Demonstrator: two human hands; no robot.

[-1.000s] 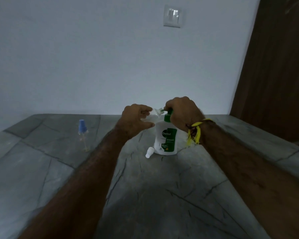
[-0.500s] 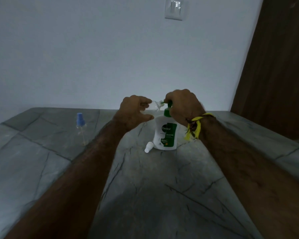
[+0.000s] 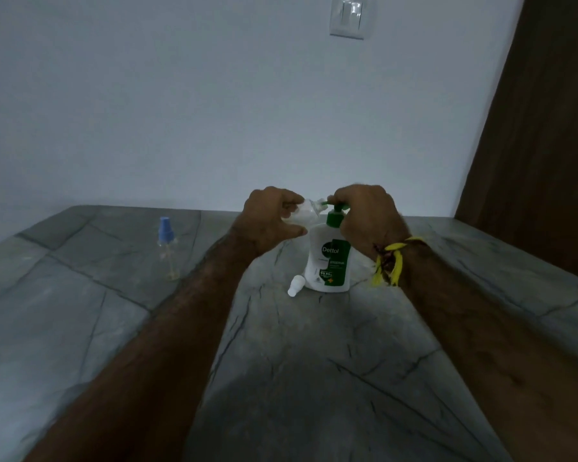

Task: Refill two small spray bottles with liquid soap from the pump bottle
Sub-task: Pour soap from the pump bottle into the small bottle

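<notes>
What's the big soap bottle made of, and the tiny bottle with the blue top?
The soap bottle looks like smooth white plastic: opaque, with a printed green label and green pump. The blue-topped bottle is see-through, probably clear plastic, though glass can't be ruled out; its cap looks like matte blue plastic.

Pump bottle stood upright on grey stone worktop, white body, green label and pump. Right hand sat curled over green pump head. Left hand held small clear spray bottle tilted at pump spout. White cap lay on worktop just beside pump bottle base. Second spray bottle, blue-capped, stood upright well apart at left. Yellow thread band on right wrist
</notes>
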